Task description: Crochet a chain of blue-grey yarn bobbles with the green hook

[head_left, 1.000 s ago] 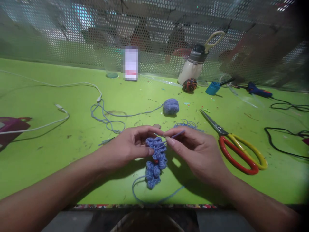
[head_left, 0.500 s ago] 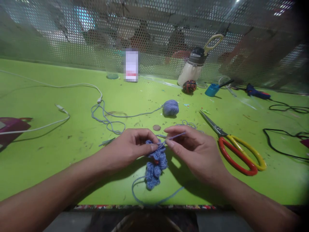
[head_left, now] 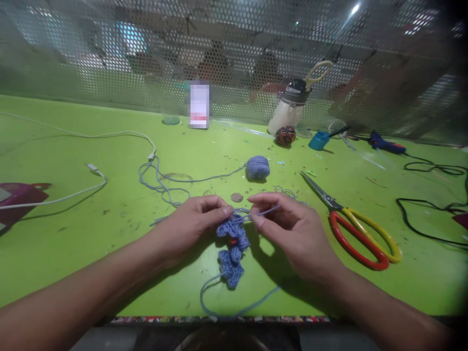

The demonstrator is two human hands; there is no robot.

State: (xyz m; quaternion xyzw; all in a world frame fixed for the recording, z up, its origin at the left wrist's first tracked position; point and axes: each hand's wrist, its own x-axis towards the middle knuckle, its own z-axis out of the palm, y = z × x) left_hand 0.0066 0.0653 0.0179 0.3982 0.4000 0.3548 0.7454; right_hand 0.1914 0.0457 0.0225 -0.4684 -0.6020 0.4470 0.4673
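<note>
My left hand (head_left: 201, 222) pinches the upper end of a blue crocheted piece (head_left: 231, 273) between thumb and forefinger. The piece hangs down in ruffled, petal-like lobes, with a small red spot near its middle. Opposite it, my right hand (head_left: 288, 224) is closed in a pinch on a strand of blue yarn (head_left: 270, 210) that runs to the top of the piece. A loose yarn tail (head_left: 252, 307) curls from the lower end along the table's front. Just beyond the hands lies a ball of blue-violet yarn (head_left: 258, 168), its strand trailing left in loops.
Large scissors (head_left: 360, 239) with red and yellow handles lie right of my right hand. Farther back are a bottle (head_left: 288, 109), a dark multicoloured yarn ball (head_left: 285, 136), a blue pot (head_left: 319, 141) and a glue gun (head_left: 385, 143). A white cable (head_left: 124, 132) crosses the left side.
The crocheted piece has turned slightly in my left hand, its red spot showing more. My left thumb has shifted up a little. The view has tilted slightly upward.
</note>
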